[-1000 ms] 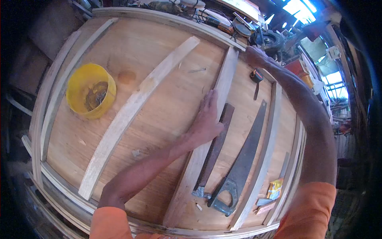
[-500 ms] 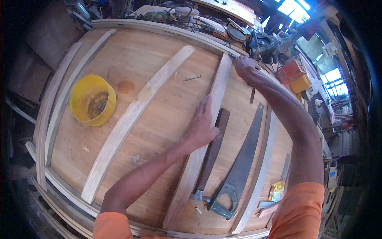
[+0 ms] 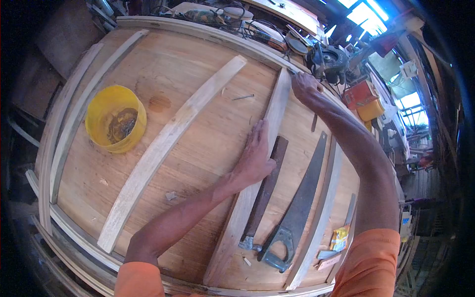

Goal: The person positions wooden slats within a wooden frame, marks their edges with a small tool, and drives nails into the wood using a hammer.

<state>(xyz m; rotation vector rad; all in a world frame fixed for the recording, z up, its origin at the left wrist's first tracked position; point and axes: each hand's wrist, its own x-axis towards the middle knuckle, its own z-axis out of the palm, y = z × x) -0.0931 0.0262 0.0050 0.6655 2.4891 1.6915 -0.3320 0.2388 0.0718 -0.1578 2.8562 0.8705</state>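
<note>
My left hand (image 3: 255,158) is closed over a wooden strip (image 3: 279,101), fingers on its left side and thumb on its right. The strip runs across a plywood panel (image 3: 193,163). At the strip's far end, my right hand (image 3: 307,89) is closed beside the frame edge, with a small thin thing at its fingertips that I cannot make out. Just right of the left hand lies a hammer (image 3: 267,188), its head toward me. A handsaw (image 3: 299,205) lies beside the hammer. A single nail (image 3: 243,97) rests on the panel left of the strip.
A yellow bucket (image 3: 94,121) with nails in its bottom stands on the panel's left. A loose wooden slat (image 3: 168,143) lies slanted between bucket and left hand. Beyond the far edge sit power tools with cords, including a circular saw (image 3: 331,62), and a red box (image 3: 357,94).
The view has shifted slightly. Both hands keep nearly the same places on the strip and at its far end.
</note>
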